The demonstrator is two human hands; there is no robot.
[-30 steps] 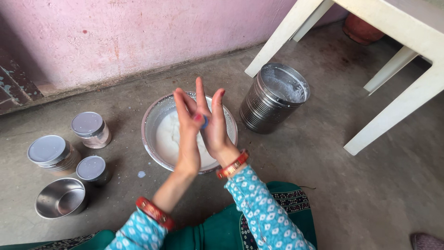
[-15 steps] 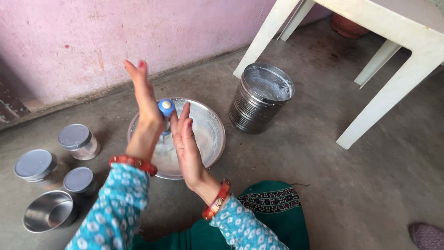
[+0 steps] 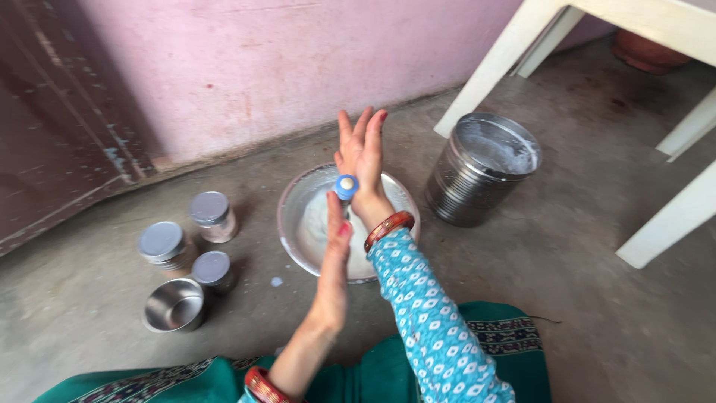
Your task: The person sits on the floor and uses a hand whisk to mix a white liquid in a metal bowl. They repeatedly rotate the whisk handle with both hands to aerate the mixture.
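— At twelve o'clock, over the steel bowl (image 3: 292,203), what is being done?
— A blue-capped rod (image 3: 345,185) is pinched between the flat palms of the left hand (image 3: 333,257) and right hand (image 3: 362,153) and seemingly rolled. The fingers are stretched straight and nothing is clasped. For the next stroke, even palm pressure is called for

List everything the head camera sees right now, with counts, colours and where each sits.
churning stick: 1, blue top, upright between the palms over the basin
basin: 1, steel, white liquid inside, on the floor ahead
tall steel pot: 1, grey, right of the basin
lidded tins: 3, steel, left of the basin
small open bowl: 1, steel, nearest of the left group
table legs: white, upper right
wall: pink, behind
left hand: flat against the stick
right hand: flat, fingers up, red bangle at wrist
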